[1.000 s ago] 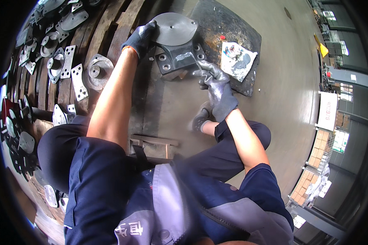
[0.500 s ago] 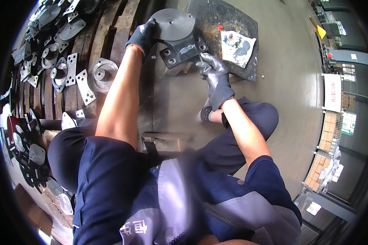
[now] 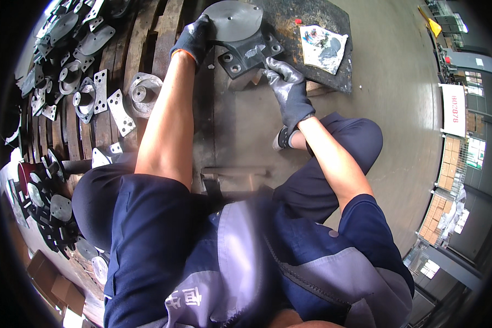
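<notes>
A dark grey metal bracket with a round plate [image 3: 230, 22] on top and a base with bolt holes [image 3: 236, 64] rests at the near edge of the worktable [image 3: 333, 71]. My left hand [image 3: 195, 41], in a dark glove with an orange cuff, is closed on the left edge of the round plate. On the bracket's neck is a shiny pale patch [image 3: 255, 51]. My right hand [image 3: 287, 90], gloved and smudged grey, has its fingers bent together just below that patch, by the base. Whatever is between those fingertips is too small to make out.
Several metal plates and flanged parts [image 3: 142, 94] lie on a wooden pallet [image 3: 131, 52] to my left. A smeared white sheet [image 3: 323, 50] and a small red cap [image 3: 298, 21] are on the worktable. Cardboard boxes [image 3: 54, 279] stand at lower left; caged cartons [image 3: 448, 164] are far right.
The whole view has shifted, so the bracket and both hands appear slightly higher and further right. My left hand keeps its hold; my right fingers stay close to the bracket's neck.
</notes>
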Demonstrator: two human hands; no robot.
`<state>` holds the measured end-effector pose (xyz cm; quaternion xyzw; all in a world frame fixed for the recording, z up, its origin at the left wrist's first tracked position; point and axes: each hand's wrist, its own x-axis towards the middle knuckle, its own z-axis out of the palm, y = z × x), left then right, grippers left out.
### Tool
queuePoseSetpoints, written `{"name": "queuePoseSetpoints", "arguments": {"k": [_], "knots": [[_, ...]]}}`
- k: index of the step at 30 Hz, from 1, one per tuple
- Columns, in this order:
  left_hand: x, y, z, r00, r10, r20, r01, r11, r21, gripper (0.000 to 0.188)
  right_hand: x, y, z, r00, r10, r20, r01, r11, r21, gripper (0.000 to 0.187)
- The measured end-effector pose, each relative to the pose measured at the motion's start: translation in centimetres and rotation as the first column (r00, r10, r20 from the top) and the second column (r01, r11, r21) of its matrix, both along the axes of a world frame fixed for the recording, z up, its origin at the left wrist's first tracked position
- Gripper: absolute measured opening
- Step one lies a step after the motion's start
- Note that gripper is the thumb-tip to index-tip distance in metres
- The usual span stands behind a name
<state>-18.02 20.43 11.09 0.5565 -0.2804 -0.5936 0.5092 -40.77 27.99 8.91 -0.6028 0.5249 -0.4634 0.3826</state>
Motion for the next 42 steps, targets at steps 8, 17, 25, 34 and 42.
{"name": "queuePoseSetpoints", "arguments": {"k": [8,17,25,34,42], "knots": [[1.3,-1.7,-4.2,0.943,-0.018,0.331,0.157,0.904,-0.397,0.033,0.6,0.5,-0.3,0.991,0.08,0.107,-0.088,0.993,0.076,0.024],[0.0,-0.1,-0.5,0.994,0.003,0.105,0.005,0.997,-0.076,0.036,0.1,0.9,4.9,0.961,-0.041,0.272,-0.097,0.874,0.475,0.026],[0.5,-0.8,-1.6,0.998,-0.02,0.061,0.021,1.0,-0.021,0.037,-1.4,-1.4,0.3,0.988,-0.02,-0.15,-0.011,0.98,-0.201,0.018],[0.0,-0.3,-0.8,0.996,0.011,0.083,-0.006,0.999,-0.051,0.036,-0.9,0.1,2.6,0.973,-0.093,0.212,0.081,0.995,0.063,0.013],[-0.1,0.0,-0.6,0.998,0.006,0.067,-0.002,0.998,-0.059,0.037,-0.4,-0.7,3.0,0.958,-0.133,0.255,0.047,0.947,0.317,0.019]]}}
